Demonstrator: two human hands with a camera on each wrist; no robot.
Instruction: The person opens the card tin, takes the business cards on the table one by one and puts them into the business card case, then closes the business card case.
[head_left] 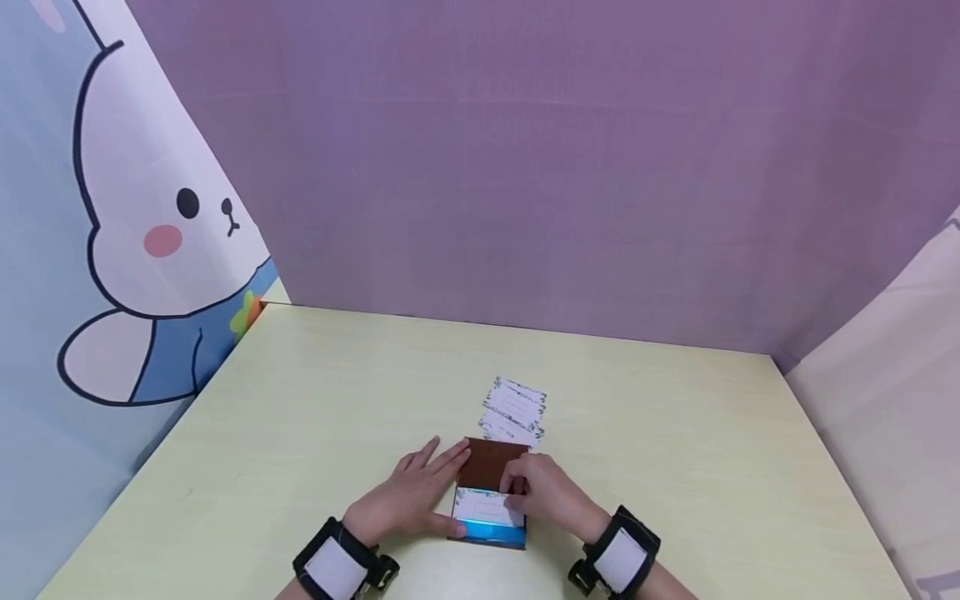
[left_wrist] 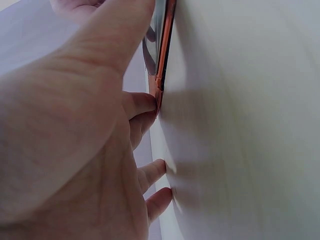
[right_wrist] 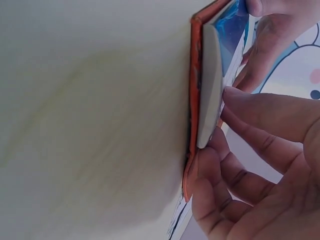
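Steadying an open brown card case [head_left: 491,492] near the front edge of the pale surface [head_left: 675,467], the left hand [head_left: 408,500] lies flat, fingers straight along the case's side. The right hand [head_left: 543,492] pinches a white card [head_left: 483,506] at the case's blue-lined pocket, apparently mid-insertion; seating it squarely looks the likely need. Just beyond, loose patterned cards [head_left: 513,412] lie overlapping.

Black wrist straps [head_left: 333,565], seemingly white-panelled.

Open brown card case [head_left: 491,483] flat on table, seemingly white card [head_left: 483,507] inside.
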